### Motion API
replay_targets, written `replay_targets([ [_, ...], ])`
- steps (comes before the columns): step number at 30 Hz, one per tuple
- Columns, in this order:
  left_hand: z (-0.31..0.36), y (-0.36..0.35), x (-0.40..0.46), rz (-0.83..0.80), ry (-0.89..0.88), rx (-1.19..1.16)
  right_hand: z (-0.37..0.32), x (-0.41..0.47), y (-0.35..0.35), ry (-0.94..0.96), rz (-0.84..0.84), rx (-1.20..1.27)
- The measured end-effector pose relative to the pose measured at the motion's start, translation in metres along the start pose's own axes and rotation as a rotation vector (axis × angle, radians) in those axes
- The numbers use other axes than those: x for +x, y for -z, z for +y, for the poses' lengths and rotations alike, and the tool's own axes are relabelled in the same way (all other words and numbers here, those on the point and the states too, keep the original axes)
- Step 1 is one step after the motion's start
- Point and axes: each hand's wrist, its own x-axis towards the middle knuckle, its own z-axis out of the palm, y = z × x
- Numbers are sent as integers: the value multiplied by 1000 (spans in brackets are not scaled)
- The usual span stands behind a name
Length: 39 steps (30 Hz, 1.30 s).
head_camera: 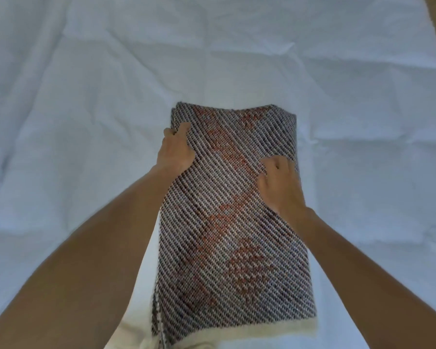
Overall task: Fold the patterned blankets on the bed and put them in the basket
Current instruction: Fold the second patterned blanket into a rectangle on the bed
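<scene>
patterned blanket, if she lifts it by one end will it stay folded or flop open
The patterned blanket is soft woven cloth in loose layers, so it would probably sag and unfold. It looks thick, likely weighty. With the left hand and right hand supporting underneath, it should hold.

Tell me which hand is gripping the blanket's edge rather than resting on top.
The left hand: its fingers curl around the left edge of the folded patterned blanket. The right hand lies on the blanket's top surface, inside its right edge.

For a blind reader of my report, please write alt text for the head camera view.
Two bare hands rest on a patterned blanket folded into a long rectangle on a white bed sheet. The left hand grips its left edge with curled fingers; the right hand presses on top near the right edge. No basket is visible.
</scene>
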Motion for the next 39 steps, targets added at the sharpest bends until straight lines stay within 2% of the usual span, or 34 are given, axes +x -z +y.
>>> replay_targets([
  [5, 25, 7, 43, 61, -52, -22, 13, 54, 12, 17, 94, -48],
  [8, 23, 10, 57, 190, -50, 70, 12, 80, 12, 80, 166, -89],
  [11, 11, 3, 64, 226, 12, 159, 13, 102, -1, 177, 82, -166],
  [14, 9, -16, 65, 308, -67, 393, 25, 116, -19, 190, -13, -260],
  [17, 7, -40, 64, 253, -297, 549, 38, 122, -34, 176, -45, -293],
  [20, -8, -59, 73, 134, -243, 622, 48, 129, -48, 162, -66, -284],
  [25, -12, -70, 83, 112, -197, 673, 53, 139, -59, 139, -102, -293],
  [28, -5, -67, 70, 176, -203, 706, 47, 126, -50, 162, -29, -267],
  [31, -3, -69, 40, 204, -270, 685, 37, 86, -52, 282, 68, -219],
  [39, -34, -113, -100, 77, -367, 638, 12, -47, -91, 323, -10, -198],
])
